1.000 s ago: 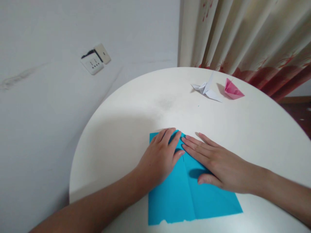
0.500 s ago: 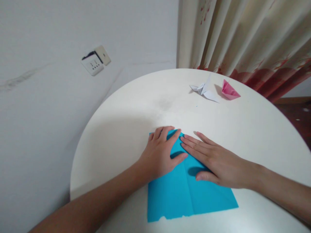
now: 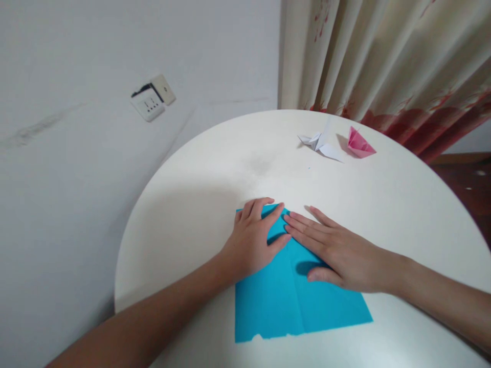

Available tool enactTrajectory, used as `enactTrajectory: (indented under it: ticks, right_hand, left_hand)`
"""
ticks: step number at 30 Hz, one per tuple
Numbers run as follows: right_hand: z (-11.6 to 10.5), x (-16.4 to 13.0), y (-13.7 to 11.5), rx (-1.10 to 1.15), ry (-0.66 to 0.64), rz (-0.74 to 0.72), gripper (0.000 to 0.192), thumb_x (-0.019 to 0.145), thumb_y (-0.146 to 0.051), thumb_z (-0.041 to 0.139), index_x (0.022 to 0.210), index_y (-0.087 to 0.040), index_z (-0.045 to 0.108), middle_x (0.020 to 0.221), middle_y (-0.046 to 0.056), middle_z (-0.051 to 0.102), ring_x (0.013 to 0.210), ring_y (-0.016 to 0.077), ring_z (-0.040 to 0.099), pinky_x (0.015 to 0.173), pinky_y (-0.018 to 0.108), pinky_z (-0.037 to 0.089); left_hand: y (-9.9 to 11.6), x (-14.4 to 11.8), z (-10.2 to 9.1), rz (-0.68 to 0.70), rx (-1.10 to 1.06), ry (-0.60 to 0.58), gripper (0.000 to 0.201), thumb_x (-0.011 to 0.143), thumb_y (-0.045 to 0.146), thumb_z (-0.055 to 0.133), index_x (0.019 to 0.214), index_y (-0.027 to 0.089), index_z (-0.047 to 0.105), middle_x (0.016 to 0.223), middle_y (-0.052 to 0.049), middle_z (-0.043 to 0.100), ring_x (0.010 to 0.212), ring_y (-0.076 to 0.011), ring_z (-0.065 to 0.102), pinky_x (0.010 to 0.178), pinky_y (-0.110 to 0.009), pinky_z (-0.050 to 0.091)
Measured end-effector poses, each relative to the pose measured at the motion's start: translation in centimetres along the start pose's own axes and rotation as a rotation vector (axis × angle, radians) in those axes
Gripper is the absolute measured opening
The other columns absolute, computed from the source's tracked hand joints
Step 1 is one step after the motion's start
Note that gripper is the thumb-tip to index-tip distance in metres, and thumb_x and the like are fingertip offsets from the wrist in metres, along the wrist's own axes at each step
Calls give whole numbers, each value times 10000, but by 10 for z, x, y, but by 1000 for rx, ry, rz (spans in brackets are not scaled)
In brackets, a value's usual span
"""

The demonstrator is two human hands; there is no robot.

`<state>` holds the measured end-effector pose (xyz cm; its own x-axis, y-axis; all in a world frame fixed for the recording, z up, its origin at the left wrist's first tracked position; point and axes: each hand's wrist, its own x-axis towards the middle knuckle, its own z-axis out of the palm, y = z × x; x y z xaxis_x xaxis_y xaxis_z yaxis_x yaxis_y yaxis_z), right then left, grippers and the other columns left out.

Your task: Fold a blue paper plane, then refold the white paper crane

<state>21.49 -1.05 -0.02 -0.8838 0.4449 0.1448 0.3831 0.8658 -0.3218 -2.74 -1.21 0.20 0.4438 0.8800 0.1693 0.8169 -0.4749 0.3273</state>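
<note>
Blue paper (image 3: 291, 301) lies flat near the front edge of the round white counter (image 3: 192, 204), a crease running down its middle. The left hand (image 3: 253, 240) rests open, palm down, on the paper's far left part; the right hand (image 3: 333, 250) lies open and flat on the far right part, fingertips meeting the left's. Neither grips anything. By the far edge sit a white paper figure (image 3: 320, 143), perhaps a crane, and a pink one (image 3: 358, 144) just beside it.
</note>
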Motion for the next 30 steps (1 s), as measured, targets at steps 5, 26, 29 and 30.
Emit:
enactTrajectory:
  ticks: [5, 26, 29, 30]
  right_hand:
    - [-2, 0, -1, -19, -43, 22, 843, 965, -588, 446, 1578, -113, 115, 1613, 162, 209, 1512, 286, 135, 1235, 556, 34]
    - [-2, 0, -2, -8, -40, 30, 846, 963, -596, 442, 1578, -115, 116, 1608, 165, 220, 1511, 284, 139, 1235, 554, 30]
    - [-2, 1, -2, -13, -47, 30, 851, 964, -600, 436, 1579, -113, 107, 1610, 165, 213, 1512, 284, 133, 1235, 554, 26]
    - [-3, 1, -2, -17, -51, 29, 850, 965, -600, 432, 1579, -113, 101, 1612, 164, 206, 1513, 283, 127, 1235, 554, 24]
  left_hand:
    - [1, 1, 0, 1, -2, 18, 603, 881, 439, 631, 1433, 249, 480, 1412, -111, 490, 1329, -305, 403, 1067, -480, 384]
    - [5, 0, -2, 24, 83, -17, 571, 922, 442, 554, 1422, 188, 453, 1422, -131, 484, 1324, -307, 405, 1062, -485, 382]
    - [4, 0, -1, 18, 70, 3, 604, 920, 443, 554, 1439, 166, 420, 1427, -141, 479, 1319, -305, 406, 1066, -486, 375]
    - [4, 0, -1, 24, 67, 1, 612, 922, 445, 551, 1452, 175, 407, 1432, -139, 475, 1321, -305, 404, 1066, -487, 375]
